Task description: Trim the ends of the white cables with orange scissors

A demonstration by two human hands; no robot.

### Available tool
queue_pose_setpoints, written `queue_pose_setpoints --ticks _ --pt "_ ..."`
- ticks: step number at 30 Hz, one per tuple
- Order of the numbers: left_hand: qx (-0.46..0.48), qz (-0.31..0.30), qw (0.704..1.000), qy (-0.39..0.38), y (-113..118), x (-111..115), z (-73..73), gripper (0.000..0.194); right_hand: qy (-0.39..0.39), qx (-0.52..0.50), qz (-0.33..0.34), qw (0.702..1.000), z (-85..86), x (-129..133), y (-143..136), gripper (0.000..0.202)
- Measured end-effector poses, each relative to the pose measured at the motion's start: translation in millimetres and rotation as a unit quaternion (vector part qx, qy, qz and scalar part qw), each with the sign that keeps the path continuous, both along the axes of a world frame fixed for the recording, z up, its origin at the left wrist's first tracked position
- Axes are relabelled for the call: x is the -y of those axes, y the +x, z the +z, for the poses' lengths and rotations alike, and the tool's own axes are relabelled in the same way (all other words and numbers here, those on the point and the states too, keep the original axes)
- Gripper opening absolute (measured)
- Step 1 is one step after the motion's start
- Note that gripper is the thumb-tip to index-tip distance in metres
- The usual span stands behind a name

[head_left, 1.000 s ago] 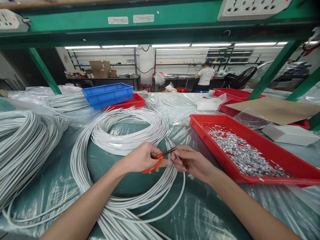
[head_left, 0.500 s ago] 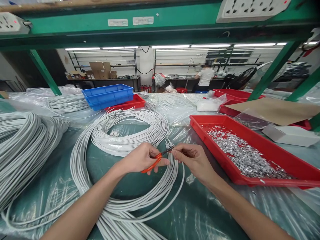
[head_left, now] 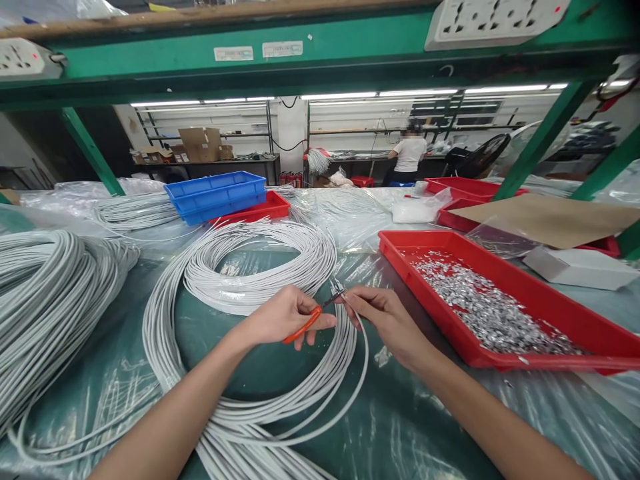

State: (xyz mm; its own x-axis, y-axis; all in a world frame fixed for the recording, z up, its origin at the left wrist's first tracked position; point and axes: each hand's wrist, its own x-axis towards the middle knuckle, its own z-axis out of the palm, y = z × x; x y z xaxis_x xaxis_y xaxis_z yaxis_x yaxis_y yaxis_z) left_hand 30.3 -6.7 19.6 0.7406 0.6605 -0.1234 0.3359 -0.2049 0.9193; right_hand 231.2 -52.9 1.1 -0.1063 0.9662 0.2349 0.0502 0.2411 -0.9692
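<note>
Head view. Left hand (head_left: 280,317): fingers curled round the handles of an orange-handled tool (head_left: 303,327), its dark tip pointing to the right hand. Right hand (head_left: 387,323): thumb and fingers pinching a white cable (head_left: 367,357) near its end, at the tool's tip; exact contact between tip and cable too small to tell. Cable curves down from the right hand along the outer edge of a large cable loop on the table (head_left: 390,413), which is covered in clear film. Coiled white cable (head_left: 260,293) lies just beyond the hands; a thicker cable bundle (head_left: 50,320) at far left. Right of the right hand, well apart: red tray (head_left: 550,361) containing many small silvery pieces (head_left: 495,313).
</note>
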Motion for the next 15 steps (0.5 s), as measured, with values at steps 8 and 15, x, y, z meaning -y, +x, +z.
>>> queue_pose_setpoints --ticks 8,15 --pt "-0.005 -0.004 1.0 -0.02 0.1 -0.1 -1.5 0.045 -0.002 0.002 -0.029 1.0 -1.0 -0.2 -1.5 0.031" --pt "0.005 -0.011 0.999 -0.043 0.2 1.0 -0.1 0.042 0.083 0.07 -0.053 0.993 -6.0 0.4 0.5 0.027"
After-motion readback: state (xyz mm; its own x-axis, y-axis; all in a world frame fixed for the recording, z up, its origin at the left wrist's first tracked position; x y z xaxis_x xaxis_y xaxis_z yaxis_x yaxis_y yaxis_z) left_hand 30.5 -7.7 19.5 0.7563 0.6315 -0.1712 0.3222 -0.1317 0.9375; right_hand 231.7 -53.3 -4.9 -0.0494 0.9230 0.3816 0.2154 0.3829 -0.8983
